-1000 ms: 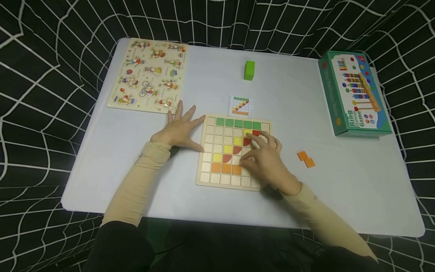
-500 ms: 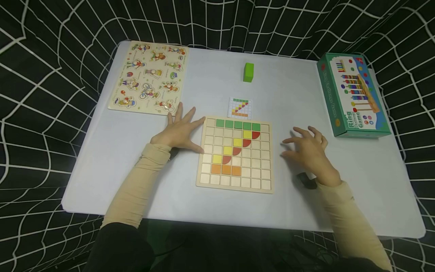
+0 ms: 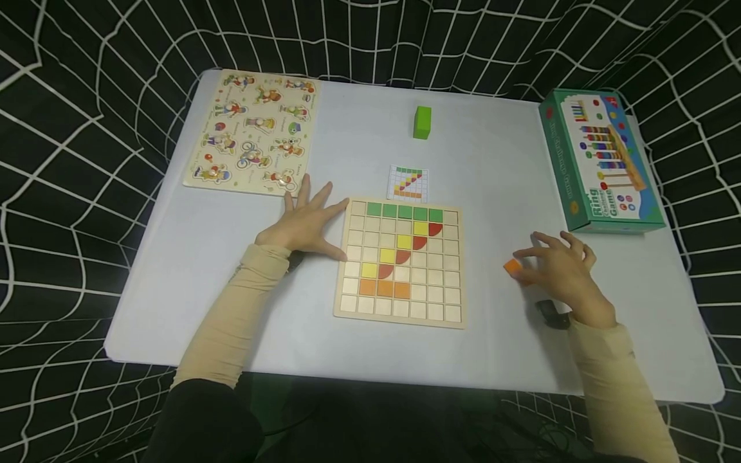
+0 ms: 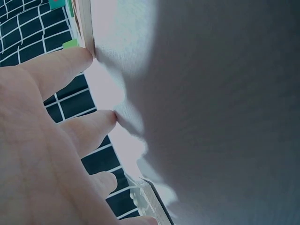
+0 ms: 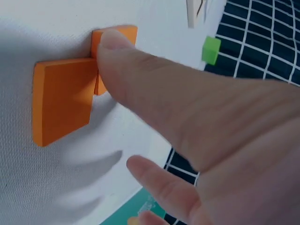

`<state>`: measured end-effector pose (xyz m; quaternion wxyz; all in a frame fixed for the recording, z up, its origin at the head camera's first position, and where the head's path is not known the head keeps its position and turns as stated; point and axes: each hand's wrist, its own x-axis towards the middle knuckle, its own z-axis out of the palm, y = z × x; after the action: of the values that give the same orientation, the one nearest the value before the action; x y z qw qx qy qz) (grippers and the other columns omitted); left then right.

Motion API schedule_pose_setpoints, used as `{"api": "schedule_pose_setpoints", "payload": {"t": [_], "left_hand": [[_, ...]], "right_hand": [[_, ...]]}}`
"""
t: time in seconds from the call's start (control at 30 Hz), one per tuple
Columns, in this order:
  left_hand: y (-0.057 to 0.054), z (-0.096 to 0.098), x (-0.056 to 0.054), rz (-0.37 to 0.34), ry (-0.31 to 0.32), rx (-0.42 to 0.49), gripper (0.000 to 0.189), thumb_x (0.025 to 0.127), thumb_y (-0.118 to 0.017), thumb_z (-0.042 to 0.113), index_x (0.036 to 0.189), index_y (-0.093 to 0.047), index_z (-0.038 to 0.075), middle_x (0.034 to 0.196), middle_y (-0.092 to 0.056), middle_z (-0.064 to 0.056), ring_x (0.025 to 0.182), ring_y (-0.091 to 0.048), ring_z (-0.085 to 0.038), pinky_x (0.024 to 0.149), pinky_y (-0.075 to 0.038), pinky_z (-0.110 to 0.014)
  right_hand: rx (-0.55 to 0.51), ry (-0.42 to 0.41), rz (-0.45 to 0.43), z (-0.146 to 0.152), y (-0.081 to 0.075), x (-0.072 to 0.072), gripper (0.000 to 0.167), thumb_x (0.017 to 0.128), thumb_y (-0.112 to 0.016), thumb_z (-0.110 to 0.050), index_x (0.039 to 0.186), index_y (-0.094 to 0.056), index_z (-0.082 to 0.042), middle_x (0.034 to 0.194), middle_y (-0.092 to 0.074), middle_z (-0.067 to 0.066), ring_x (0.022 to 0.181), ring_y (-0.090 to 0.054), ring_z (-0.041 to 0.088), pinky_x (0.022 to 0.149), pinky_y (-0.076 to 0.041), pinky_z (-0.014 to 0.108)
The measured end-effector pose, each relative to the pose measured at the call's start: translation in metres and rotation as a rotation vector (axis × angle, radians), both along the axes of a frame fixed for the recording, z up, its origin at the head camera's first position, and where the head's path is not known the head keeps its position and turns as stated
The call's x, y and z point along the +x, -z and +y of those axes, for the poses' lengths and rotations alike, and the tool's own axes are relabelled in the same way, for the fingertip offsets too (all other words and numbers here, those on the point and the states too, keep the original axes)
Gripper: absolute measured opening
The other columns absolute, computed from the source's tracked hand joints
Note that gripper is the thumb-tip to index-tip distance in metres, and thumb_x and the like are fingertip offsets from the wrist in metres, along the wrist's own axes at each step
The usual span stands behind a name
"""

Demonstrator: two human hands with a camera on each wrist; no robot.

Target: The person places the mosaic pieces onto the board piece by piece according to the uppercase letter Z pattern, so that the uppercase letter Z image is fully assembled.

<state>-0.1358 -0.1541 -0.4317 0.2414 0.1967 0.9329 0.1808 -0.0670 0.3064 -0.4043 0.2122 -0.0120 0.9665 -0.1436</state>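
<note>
A wooden grid board (image 3: 428, 313) lies mid-table, with green, yellow and orange square tiles and red quarter-round tiles in its cells. My left hand (image 3: 302, 226) is spread beside it, thumb and index fingertip at its left edge. Right of the board, my right hand (image 3: 558, 270) pinches an orange square tile (image 3: 512, 267) between thumb and index finger at the table. In the right wrist view the thumb (image 5: 154, 75) covers part of this tile, and a second orange tile (image 5: 65, 101) lies against it.
A small pattern card (image 3: 408, 184) lies just beyond the board, with a green block (image 3: 422, 122) farther back. A picture puzzle board (image 3: 255, 128) lies at back left. A green game box (image 3: 602, 161) stands at back right. White netting (image 3: 370, 38) surrounds the table.
My right hand has left the board, moved right over the table and reached the orange tiles, its thumb and index finger closing on one. The left hand has stayed at the board's edge.
</note>
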Motion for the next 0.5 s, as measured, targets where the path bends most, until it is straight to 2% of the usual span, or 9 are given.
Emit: {"api": "schedule_pose_setpoints", "payload": {"t": [0.23, 0.33, 0.5], "left_hand": [[0.0001, -0.0007, 0.0006, -0.004, 0.002, -0.002, 0.117, 0.072, -0.087, 0.060, 0.165, -0.027, 0.021, 0.175, 0.005, -0.019, 0.153, 0.031, -0.051, 0.117, 0.011, -0.082], [0.0006, -0.0010, 0.0003, -0.007, 0.002, -0.004, 0.117, 0.072, -0.086, 0.060, 0.165, -0.026, 0.021, 0.175, 0.005, -0.019, 0.153, 0.032, -0.051, 0.117, 0.012, -0.082], [0.0012, -0.0008, -0.0004, -0.009, 0.001, -0.006, 0.117, 0.072, -0.086, 0.060, 0.165, -0.026, 0.022, 0.175, 0.005, -0.018, 0.153, 0.031, -0.051, 0.117, 0.012, -0.082]], "right_hand": [[-0.002, -0.017, 0.051, 0.0005, 0.0047, 0.0040, 0.045, 0.089, -0.078, -0.029, 0.125, -0.072, -0.004, 0.158, -0.035, 0.036, 0.149, -0.008, 0.064, 0.108, -0.004, 0.083], [-0.023, -0.016, 0.103, -0.0009, 0.0070, 0.0035, 0.041, 0.087, -0.081, -0.029, 0.118, -0.075, -0.003, 0.155, -0.041, 0.035, 0.148, -0.012, 0.063, 0.108, -0.008, 0.081], [-0.065, -0.022, 0.199, -0.0044, 0.0073, 0.0014, 0.028, 0.084, -0.083, -0.020, 0.103, -0.077, 0.000, 0.149, -0.049, 0.033, 0.142, -0.024, 0.063, 0.101, -0.017, 0.080]]}}
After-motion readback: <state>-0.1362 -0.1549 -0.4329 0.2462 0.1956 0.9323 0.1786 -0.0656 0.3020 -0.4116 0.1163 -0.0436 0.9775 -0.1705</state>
